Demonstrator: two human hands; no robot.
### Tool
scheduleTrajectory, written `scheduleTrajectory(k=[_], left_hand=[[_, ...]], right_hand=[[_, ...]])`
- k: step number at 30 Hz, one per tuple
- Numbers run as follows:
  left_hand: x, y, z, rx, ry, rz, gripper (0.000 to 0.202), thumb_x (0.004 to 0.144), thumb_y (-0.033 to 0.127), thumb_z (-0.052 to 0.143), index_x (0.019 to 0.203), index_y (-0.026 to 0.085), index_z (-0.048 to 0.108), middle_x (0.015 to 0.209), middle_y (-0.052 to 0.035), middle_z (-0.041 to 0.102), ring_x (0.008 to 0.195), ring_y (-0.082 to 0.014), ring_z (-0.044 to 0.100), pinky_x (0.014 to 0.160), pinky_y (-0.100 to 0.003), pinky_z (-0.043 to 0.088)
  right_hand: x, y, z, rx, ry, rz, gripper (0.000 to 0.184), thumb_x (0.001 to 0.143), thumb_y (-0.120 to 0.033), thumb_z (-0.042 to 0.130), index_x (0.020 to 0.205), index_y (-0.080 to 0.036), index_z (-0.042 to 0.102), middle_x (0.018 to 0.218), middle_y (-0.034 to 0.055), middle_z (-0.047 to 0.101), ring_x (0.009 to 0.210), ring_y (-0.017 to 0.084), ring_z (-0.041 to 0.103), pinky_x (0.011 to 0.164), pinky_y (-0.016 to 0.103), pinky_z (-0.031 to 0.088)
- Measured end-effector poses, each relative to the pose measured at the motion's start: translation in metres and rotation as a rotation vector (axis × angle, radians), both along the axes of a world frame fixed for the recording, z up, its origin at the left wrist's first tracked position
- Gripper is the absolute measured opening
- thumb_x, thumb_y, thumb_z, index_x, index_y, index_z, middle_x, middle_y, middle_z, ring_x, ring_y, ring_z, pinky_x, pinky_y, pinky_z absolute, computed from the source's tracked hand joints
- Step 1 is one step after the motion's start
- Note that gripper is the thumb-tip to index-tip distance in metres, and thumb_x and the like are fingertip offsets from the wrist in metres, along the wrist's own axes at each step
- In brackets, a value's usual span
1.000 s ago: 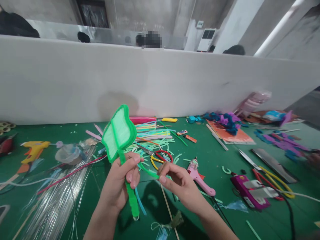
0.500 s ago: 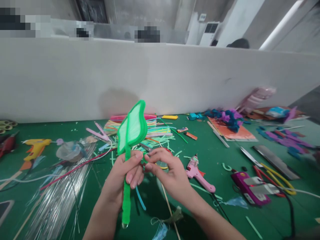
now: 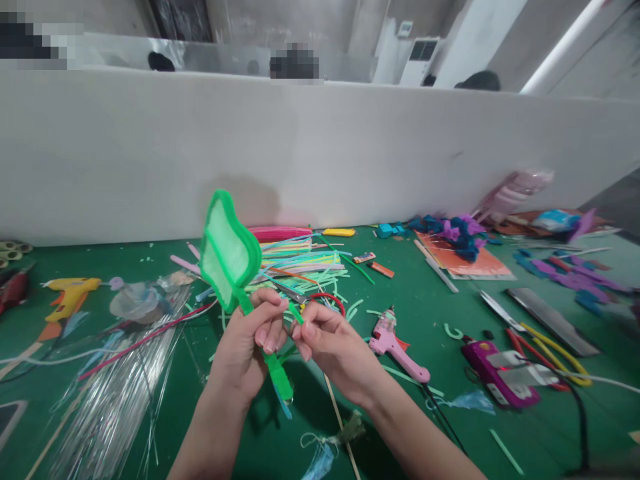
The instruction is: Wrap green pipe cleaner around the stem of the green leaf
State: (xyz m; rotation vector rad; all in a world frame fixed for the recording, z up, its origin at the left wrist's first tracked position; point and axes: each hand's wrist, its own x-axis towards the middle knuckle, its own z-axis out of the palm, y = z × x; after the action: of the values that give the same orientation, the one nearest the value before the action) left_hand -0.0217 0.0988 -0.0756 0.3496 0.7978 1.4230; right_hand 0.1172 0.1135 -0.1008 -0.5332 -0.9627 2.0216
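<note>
Fan (image 3: 233,247) looks edged; left hand (image 3: 250,340) curled round handle (image 3: 281,381), right hand (image 3: 333,343) pinching strip (image 3: 295,311) (apparently unfixed) before desk's (image 3: 440,313) back edge.

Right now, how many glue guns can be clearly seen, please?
2: a yellow glue gun at the left and a pink glue gun right of the right hand. The red object at the left edge is unclear; more may be hidden.

Across your green counter (image 3: 425,297) lay a pile of colored strips (image 3: 305,257), a pink glue gun (image 3: 406,362), a yellow glue gun (image 3: 71,297), clear strands (image 3: 117,390), scissors (image 3: 518,334) and a purple power strip (image 3: 481,365).
</note>
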Motion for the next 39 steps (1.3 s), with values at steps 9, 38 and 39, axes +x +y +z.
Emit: scheduleTrajectory(k=[9, 38, 39], left_hand=[[-0.008, 0.007, 0.014, 0.161, 0.247, 0.013, 0.026, 0.087, 0.031, 0.07, 0.103, 0.01, 0.071, 0.033, 0.0117, 0.036, 0.027, -0.0023, 0.033, 0.033, -0.014, 0.027], [-0.004, 0.022, 0.044, 0.537, 0.753, 0.228, 0.034, 0.094, 0.048, 0.057, 0.095, 0.02, 0.075, 0.038, 0.0074, 0.036, 0.032, -0.008, 0.032, 0.039, -0.028, 0.018], [-0.004, 0.023, 0.043, 0.527, 0.757, 0.23, 0.034, 0.095, 0.049, 0.055, 0.096, 0.02, 0.075, 0.038, 0.0073, 0.036, 0.033, -0.0082, 0.032, 0.039, -0.028, 0.019]], right_hand=[[-0.005, -0.02, 0.002, 0.257, -0.278, -0.235, 0.027, 0.096, -0.038, 0.059, 0.118, -0.023, 0.052, 0.07, -0.0032, 0.068, 0.072, 0.015, 0.064, 0.079, 0.031, 0.045], [-0.027, -0.037, -0.004, 0.602, -0.687, -0.362, 0.008, 0.084, -0.028, 0.071, 0.089, -0.022, 0.071, 0.081, 0.0016, 0.068, 0.076, 0.017, 0.061, 0.072, 0.028, 0.046], [-0.027, -0.037, -0.004, 0.604, -0.678, -0.39, 0.011, 0.084, -0.03, 0.072, 0.091, -0.022, 0.071, 0.081, 0.0019, 0.069, 0.076, 0.017, 0.061, 0.073, 0.029, 0.047]])
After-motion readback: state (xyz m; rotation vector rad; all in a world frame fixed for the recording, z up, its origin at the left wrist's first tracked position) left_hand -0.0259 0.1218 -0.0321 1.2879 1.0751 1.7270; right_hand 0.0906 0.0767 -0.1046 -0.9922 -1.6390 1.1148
